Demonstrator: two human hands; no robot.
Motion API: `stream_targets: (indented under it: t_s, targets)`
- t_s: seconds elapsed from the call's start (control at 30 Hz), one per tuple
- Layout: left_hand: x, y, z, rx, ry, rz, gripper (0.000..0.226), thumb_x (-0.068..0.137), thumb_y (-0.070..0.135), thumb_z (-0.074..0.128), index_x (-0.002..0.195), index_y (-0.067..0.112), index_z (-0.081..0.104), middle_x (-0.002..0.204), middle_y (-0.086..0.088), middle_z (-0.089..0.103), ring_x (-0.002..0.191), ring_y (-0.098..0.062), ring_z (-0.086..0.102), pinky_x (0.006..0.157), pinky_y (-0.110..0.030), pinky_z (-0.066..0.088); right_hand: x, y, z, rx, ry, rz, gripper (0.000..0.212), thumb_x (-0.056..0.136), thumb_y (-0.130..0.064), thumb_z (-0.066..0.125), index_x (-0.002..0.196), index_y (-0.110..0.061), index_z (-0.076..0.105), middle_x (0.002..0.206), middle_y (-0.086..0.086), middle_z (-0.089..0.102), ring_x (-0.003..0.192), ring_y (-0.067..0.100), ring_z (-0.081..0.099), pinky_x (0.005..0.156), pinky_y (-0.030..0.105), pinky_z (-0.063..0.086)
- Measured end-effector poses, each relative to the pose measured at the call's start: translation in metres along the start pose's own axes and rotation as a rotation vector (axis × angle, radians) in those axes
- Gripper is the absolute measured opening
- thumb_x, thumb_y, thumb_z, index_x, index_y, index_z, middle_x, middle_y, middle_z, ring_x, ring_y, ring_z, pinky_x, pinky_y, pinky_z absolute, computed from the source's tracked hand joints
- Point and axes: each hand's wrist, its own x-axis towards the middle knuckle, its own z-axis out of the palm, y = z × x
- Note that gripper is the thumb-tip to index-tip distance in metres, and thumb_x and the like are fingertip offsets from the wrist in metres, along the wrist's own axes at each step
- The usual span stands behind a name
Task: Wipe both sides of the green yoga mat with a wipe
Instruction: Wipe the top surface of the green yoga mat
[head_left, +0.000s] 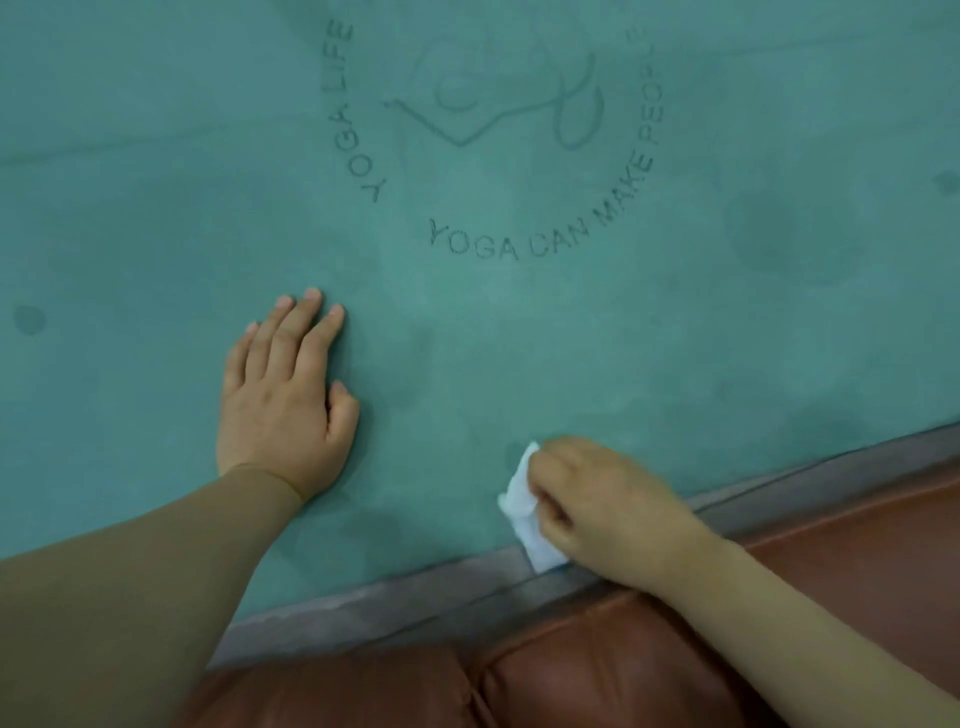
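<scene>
My left hand lies flat, fingers straight toward twelve o'clock, on the one green yoga mat. My right hand grips one white wipe at four o'clock.

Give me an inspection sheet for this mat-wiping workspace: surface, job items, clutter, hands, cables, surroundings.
Surface: green yoga mat lies flat and fills most of the view; printed logo and ring of text face up; darker blotches and spots show on it.
Job's things: white wipe, crumpled, sits at the mat's near edge.
Clutter: nothing seen.
Hands: left hand rests flat on the mat, fingers straight; right hand grips the wipe against the mat.
Cables: nothing seen.
Surroundings: grey strip runs along the mat's near edge; brown leather-like cushions lie below it.
</scene>
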Motion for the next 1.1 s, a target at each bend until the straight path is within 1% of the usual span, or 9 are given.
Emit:
stream_targets:
  t_s: [0.1, 0.2, 0.27, 0.43, 0.53, 0.7, 0.83, 0.97, 1.1]
  targets:
    - [0.001, -0.001, 0.0, 0.006, 0.004, 0.011, 0.065, 0.082, 0.027, 0.037, 0.145, 0.01, 0.044, 0.155, -0.01, 0.038, 0.145, -0.028, 0.028, 0.122, -0.043, 0.015, 0.034, -0.012, 0.001, -0.054, -0.21, -0.625, 0.016, 0.078, -0.019, 0.056, 0.092, -0.018, 0.048, 0.088, 0.002, 0.055, 0.078, 0.021, 0.052, 0.072, 0.031, 0.044]
    - [0.002, -0.001, 0.0, 0.022, -0.001, 0.017, 0.066, 0.081, 0.027, 0.038, 0.145, 0.009, 0.044, 0.154, -0.01, 0.039, 0.144, -0.027, 0.029, 0.121, -0.043, 0.015, 0.11, 0.007, -0.026, -0.144, -0.242, -0.881, 0.015, 0.087, -0.015, 0.042, 0.091, -0.011, 0.056, 0.087, 0.008, 0.055, 0.073, 0.026, 0.05, 0.066, 0.035, 0.04]
    - [0.004, -0.001, -0.001, 0.021, -0.009, 0.016, 0.067, 0.08, 0.026, 0.039, 0.144, 0.009, 0.046, 0.154, -0.011, 0.04, 0.144, -0.027, 0.029, 0.121, -0.041, 0.014, 0.187, 0.027, -0.061, -0.242, -0.082, -0.731, 0.025, 0.084, -0.02, 0.035, 0.093, -0.009, 0.056, 0.087, 0.012, 0.058, 0.075, 0.029, 0.054, 0.064, 0.034, 0.038]
    - [0.005, 0.0, -0.003, 0.04, -0.038, 0.017, 0.066, 0.081, 0.027, 0.039, 0.145, 0.009, 0.045, 0.154, -0.011, 0.039, 0.144, -0.027, 0.028, 0.123, -0.04, 0.011, 0.304, 0.051, -0.122, -0.194, 0.193, 0.3, 0.035, 0.08, -0.013, 0.062, 0.113, -0.007, 0.052, 0.112, 0.014, 0.06, 0.099, 0.032, 0.059, 0.07, 0.032, 0.035]
    - [0.005, -0.001, -0.004, 0.029, -0.054, 0.015, 0.066, 0.081, 0.027, 0.039, 0.144, 0.008, 0.045, 0.154, -0.012, 0.04, 0.144, -0.028, 0.03, 0.122, -0.04, 0.011, 0.213, 0.008, -0.057, -0.145, 0.316, 0.187, 0.024, 0.071, -0.009, 0.066, 0.093, -0.006, 0.059, 0.084, 0.012, 0.062, 0.073, 0.032, 0.059, 0.061, 0.034, 0.033]
    - [0.005, -0.001, -0.004, 0.021, -0.066, 0.012, 0.066, 0.081, 0.026, 0.04, 0.143, 0.007, 0.047, 0.153, -0.012, 0.04, 0.144, -0.029, 0.03, 0.121, -0.042, 0.014, 0.007, -0.048, 0.011, -0.076, -0.049, -0.026, 0.027, 0.068, -0.02, 0.051, 0.089, -0.015, 0.066, 0.078, 0.003, 0.063, 0.069, 0.022, 0.045, 0.067, 0.034, 0.031]
    - [0.005, -0.001, -0.004, 0.029, -0.064, 0.023, 0.065, 0.082, 0.026, 0.039, 0.143, 0.007, 0.046, 0.154, -0.012, 0.039, 0.144, -0.029, 0.03, 0.122, -0.043, 0.014, 0.136, -0.008, -0.02, -0.229, 0.193, -0.012, 0.032, 0.066, -0.014, 0.047, 0.096, -0.008, 0.059, 0.077, 0.008, 0.06, 0.065, 0.027, 0.052, 0.062, 0.034, 0.028]
    - [0.004, -0.002, -0.002, 0.035, -0.053, 0.022, 0.066, 0.081, 0.027, 0.039, 0.143, 0.008, 0.046, 0.154, -0.012, 0.04, 0.144, -0.03, 0.032, 0.121, -0.046, 0.018, 0.301, 0.035, -0.095, -0.223, 0.388, 0.335, 0.036, 0.077, -0.022, 0.064, 0.109, -0.012, 0.053, 0.104, 0.005, 0.062, 0.093, 0.028, 0.057, 0.07, 0.031, 0.025]
    - [0.004, -0.002, -0.002, 0.024, -0.045, 0.021, 0.065, 0.081, 0.026, 0.04, 0.143, 0.008, 0.046, 0.153, -0.013, 0.041, 0.143, -0.031, 0.033, 0.119, -0.048, 0.021, 0.246, 0.018, -0.058, -0.135, 0.433, 0.447, 0.027, 0.082, -0.01, 0.056, 0.108, -0.013, 0.054, 0.099, 0.005, 0.059, 0.088, 0.028, 0.055, 0.071, 0.033, 0.027]
